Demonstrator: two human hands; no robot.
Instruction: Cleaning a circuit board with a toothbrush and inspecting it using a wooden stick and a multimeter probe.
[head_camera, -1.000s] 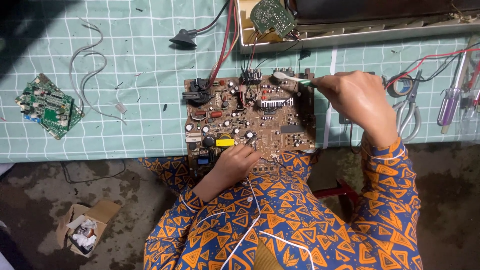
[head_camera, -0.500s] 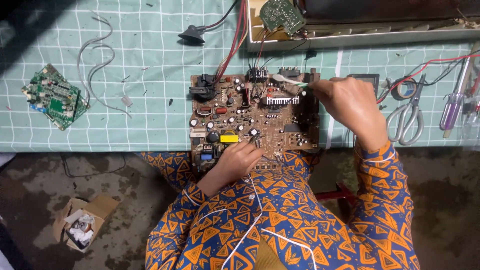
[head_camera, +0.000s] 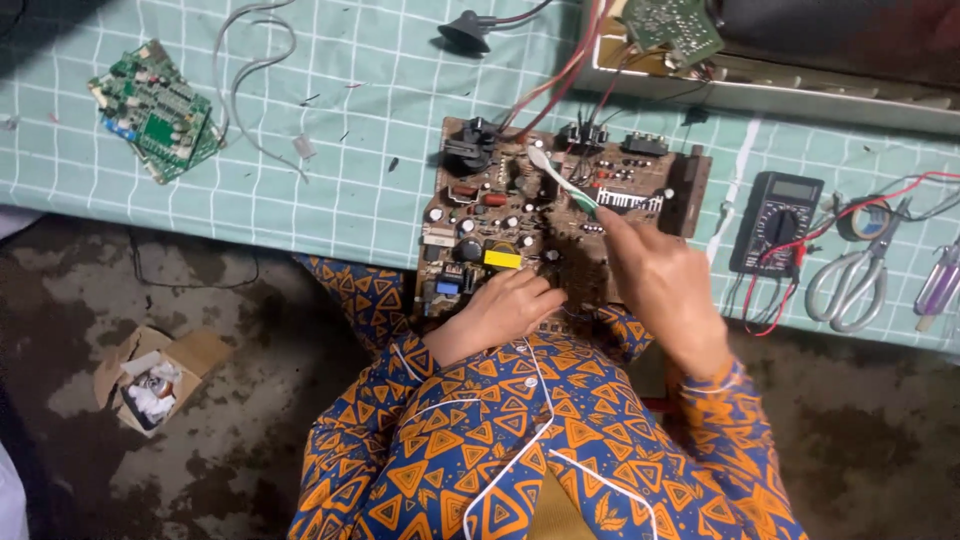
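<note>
Fingers of the right hand (head_camera: 665, 285) were pinched on the near end of a slim white-and-green tool (head_camera: 563, 182), whose tip slanted toward 11 o'clock over the brown circuit board (head_camera: 500, 215), while the left hand (head_camera: 510, 305) lay half-curled and grasping nothing, pressed on the board's near edge at 6 o'clock. The board rested at the table's front edge on a green checked mat (head_camera: 350, 150), with red and black wires (head_camera: 560, 75) leaving it toward 12 o'clock. A black multimeter (head_camera: 775, 220) and scissors (head_camera: 850, 280) lay at 3 o'clock of the board, a small green circuit board (head_camera: 155, 110) well apart at 9 o'clock, and an open cardboard box (head_camera: 150, 375) on the floor at 8 o'clock.
</note>
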